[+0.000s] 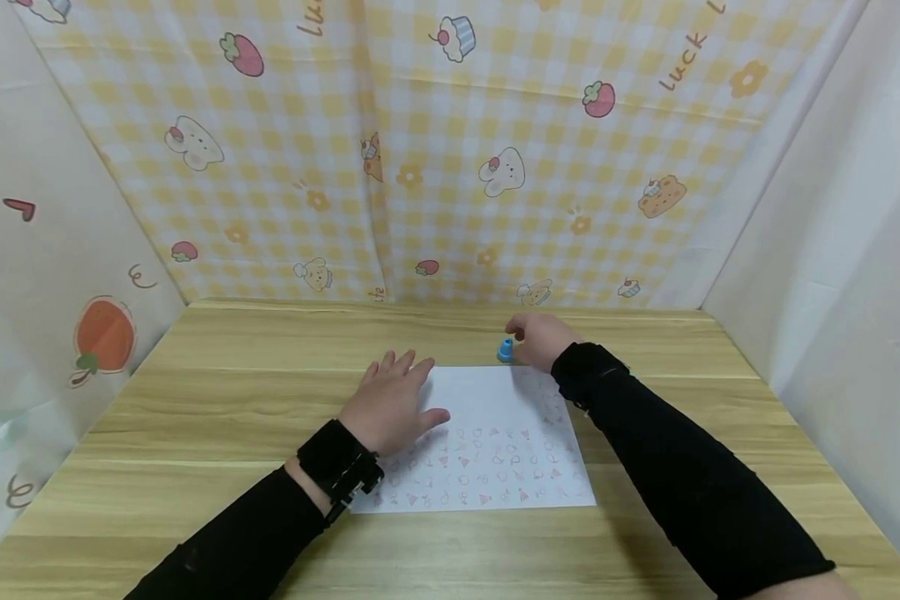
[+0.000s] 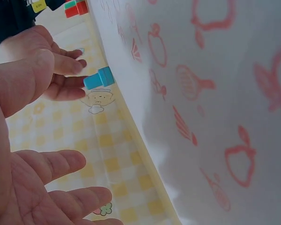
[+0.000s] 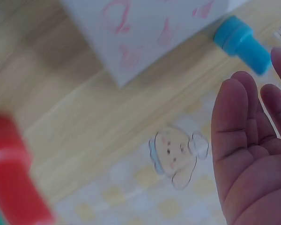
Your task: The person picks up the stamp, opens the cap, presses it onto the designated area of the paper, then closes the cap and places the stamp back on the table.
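White paper lies partly hidden behind the left fingers.

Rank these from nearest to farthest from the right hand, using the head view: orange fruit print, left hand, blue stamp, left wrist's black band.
From the right hand:
1. Blue stamp: right beside its fingers, beyond the paper's far edge.
2. Left hand: to the left, over the paper.
3. Black band: behind that hand.
4. Orange fruit print: far left, on the wall.
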`<act>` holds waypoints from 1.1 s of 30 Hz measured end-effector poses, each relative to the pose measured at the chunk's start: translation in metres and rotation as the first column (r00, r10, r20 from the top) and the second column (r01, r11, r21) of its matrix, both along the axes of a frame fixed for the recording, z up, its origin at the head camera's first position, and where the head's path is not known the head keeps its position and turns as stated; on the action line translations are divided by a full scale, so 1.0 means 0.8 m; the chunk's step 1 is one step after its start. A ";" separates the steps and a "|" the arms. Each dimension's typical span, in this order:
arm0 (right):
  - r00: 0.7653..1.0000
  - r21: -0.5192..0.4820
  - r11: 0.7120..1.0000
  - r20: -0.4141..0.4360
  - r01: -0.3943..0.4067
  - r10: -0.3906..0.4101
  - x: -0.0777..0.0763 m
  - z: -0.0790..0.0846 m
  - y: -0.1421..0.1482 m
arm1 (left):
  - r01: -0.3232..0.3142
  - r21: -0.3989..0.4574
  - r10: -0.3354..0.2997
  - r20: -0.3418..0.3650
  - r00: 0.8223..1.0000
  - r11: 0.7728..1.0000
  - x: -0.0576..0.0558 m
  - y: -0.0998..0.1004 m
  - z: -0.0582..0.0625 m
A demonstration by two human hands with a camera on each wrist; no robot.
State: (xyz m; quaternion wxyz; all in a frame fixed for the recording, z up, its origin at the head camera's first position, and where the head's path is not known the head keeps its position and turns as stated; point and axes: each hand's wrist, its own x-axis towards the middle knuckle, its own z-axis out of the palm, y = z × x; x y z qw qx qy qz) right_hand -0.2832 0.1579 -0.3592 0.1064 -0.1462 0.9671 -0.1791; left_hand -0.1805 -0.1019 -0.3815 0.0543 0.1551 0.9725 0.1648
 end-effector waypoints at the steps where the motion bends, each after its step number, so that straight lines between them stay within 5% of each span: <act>1: 1.000 0.002 1.000 -0.008 -0.006 0.006 0.001 0.002 0.005 | 0.001 0.002 -0.001 0.000 1.000 1.000 0.000 0.001 0.000; 18: 0.999 0.120 0.992 -0.032 0.047 -0.043 0.017 0.027 0.095 | 0.009 0.004 -0.009 -0.007 1.000 1.000 0.000 0.003 0.002; 33: 0.992 0.226 0.968 0.025 0.111 -0.120 0.026 0.030 0.112 | 0.005 0.009 -0.005 -0.008 1.000 1.000 0.002 0.005 0.006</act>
